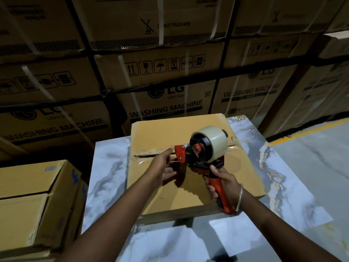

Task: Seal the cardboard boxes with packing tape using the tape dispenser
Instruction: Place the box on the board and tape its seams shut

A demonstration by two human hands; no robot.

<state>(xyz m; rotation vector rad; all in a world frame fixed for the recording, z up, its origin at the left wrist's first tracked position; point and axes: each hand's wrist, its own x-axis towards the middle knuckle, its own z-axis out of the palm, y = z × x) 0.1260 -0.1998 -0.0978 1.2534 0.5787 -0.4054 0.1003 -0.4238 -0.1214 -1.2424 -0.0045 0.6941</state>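
Observation:
A brown cardboard box (160,133) lies on a marbled table (109,163), its top flaps meeting in a torn, partly taped seam. My right hand (224,182) grips the red handle of a tape dispenser (204,148) held above the box, with a pale tape roll on its spool. My left hand (164,167) reaches to the dispenser's red front plate and pinches the thin free end of the tape there.
A second cardboard box (32,195) stands low at the left beside the table. Strapped washing-machine cartons (160,76) are stacked as a wall behind. Grey floor with a yellow line (306,131) lies to the right.

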